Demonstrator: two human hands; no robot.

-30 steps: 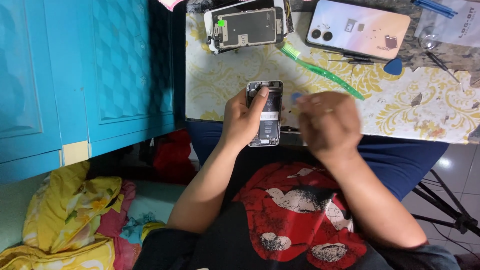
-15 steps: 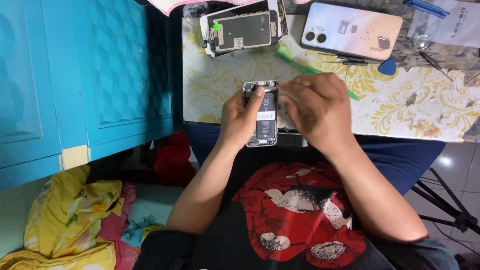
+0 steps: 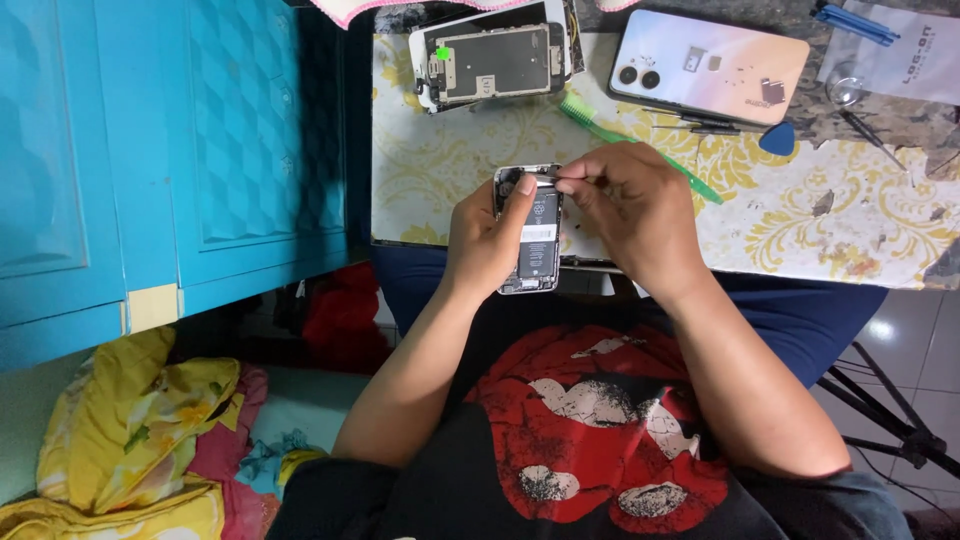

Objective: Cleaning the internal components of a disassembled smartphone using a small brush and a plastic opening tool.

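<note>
The left hand [image 3: 490, 240] grips the opened phone [image 3: 532, 232] at the near edge of the table [image 3: 850, 240]. The right hand [image 3: 625, 205], a second ago hovering beside the phone, now has its fingertips pinched together at the phone's top end, so work inside has begun.

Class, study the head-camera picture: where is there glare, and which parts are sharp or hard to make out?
Head view: glare spot on the floor tile at right; the opened phone in the left hand is fairly sharp; whatever the right hand pinches is too small to tell.
</note>
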